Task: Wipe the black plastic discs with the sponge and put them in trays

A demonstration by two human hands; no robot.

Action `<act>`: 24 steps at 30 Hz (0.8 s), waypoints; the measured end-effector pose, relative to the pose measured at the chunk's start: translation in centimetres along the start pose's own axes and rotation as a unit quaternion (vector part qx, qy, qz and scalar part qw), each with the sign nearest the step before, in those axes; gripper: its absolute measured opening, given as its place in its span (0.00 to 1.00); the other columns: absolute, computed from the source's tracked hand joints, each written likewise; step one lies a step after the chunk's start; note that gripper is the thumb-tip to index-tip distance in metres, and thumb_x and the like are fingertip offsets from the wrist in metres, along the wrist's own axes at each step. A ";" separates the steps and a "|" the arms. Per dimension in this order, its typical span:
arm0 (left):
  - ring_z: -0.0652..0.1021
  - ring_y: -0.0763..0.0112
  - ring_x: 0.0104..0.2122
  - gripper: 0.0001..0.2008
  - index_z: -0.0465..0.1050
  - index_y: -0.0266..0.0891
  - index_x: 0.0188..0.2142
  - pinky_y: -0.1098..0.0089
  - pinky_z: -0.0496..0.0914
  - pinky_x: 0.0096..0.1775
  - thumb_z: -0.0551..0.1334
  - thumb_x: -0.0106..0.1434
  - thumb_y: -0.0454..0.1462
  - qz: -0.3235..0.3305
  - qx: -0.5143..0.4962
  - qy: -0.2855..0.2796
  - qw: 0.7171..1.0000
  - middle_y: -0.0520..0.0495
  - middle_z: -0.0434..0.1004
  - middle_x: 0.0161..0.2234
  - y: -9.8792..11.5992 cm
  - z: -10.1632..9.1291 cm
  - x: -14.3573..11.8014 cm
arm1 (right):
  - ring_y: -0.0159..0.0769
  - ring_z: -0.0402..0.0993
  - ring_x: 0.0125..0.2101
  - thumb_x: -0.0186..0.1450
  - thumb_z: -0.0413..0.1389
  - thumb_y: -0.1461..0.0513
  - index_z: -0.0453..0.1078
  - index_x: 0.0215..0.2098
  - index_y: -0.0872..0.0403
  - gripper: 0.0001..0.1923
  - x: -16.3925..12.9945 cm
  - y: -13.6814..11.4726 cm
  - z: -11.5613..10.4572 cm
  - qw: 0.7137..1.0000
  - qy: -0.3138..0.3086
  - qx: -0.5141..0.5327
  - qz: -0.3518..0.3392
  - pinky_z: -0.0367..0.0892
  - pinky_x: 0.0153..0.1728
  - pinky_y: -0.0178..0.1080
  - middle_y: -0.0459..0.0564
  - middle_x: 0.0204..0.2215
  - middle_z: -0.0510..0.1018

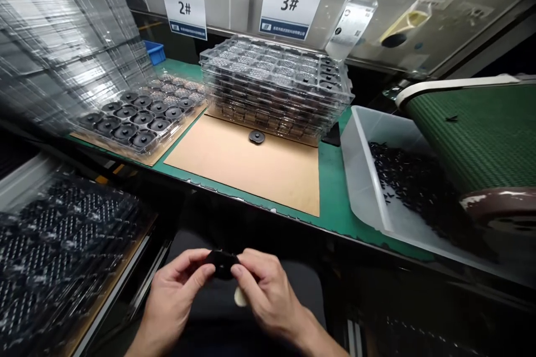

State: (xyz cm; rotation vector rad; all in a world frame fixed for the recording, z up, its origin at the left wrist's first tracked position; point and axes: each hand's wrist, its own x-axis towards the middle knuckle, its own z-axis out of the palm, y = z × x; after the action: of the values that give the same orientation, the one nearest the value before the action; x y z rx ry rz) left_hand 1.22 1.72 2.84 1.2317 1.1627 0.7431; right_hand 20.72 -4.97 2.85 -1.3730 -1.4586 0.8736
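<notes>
Low in the frame, below the table's (pixel 335 201) near edge, both hands pinch one small round black disc (pixel 221 264): the left hand (pixel 173 295) has its grip clamped on the left rim, the right hand (pixel 268 295) on the right. A matching ribbed disc (pixel 257 136) lies on smooth brown cardboard (pixel 251 170) at centre, before stacked clear plastic trays (pixel 274 86).

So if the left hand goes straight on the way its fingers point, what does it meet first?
The left hand points right, toward the right hand. It already touches the black disc both hands pinch, so it would probably meet the right hand's fingers just behind it.
</notes>
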 end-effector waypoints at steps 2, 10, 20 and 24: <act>0.85 0.63 0.43 0.05 0.87 0.48 0.41 0.71 0.80 0.48 0.72 0.66 0.37 0.169 0.089 -0.004 0.981 0.46 0.85 0.44 0.7 -1.0 -0.3 | 0.29 0.65 0.26 0.79 0.50 0.61 0.78 0.46 0.56 0.14 0.6 0.1 -1.3 0.995 -0.008 -0.062 -0.081 0.59 0.29 0.34 0.47 0.29 0.72; 0.81 0.51 0.57 0.41 0.71 0.51 0.68 0.58 0.80 0.58 0.67 0.60 0.19 0.490 0.288 -0.059 0.820 0.44 0.79 0.60 2.7 -3.1 -0.5 | 0.30 0.62 0.26 0.79 0.52 0.62 0.74 0.61 0.59 0.17 2.2 0.5 -3.2 0.966 0.006 -0.154 -0.206 0.59 0.28 0.35 0.46 0.30 0.71; 0.83 0.57 0.53 0.29 0.79 0.56 0.61 0.62 0.79 0.57 0.65 0.67 0.26 0.457 0.257 0.015 0.851 0.49 0.82 0.56 3.5 -1.6 0.2 | 0.31 0.67 0.27 0.79 0.55 0.59 0.76 0.57 0.59 0.15 3.5 1.5 -4.0 0.977 0.053 -0.106 -0.176 0.63 0.29 0.35 0.46 0.27 0.74; 0.86 0.54 0.44 0.18 0.86 0.56 0.50 0.62 0.84 0.48 0.70 0.65 0.33 0.389 0.228 0.065 0.890 0.49 0.86 0.47 4.7 -0.7 2.3 | 0.32 0.77 0.30 0.79 0.53 0.56 0.78 0.49 0.57 0.15 5.0 3.7 -6.6 0.985 0.151 -0.066 -0.047 0.71 0.34 0.34 0.48 0.30 0.80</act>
State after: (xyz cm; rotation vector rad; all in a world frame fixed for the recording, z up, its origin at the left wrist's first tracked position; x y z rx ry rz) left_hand 1.87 5.14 6.78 2.1308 0.9548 1.1927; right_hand 28.42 -0.20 2.30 -1.4503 -1.3504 0.4891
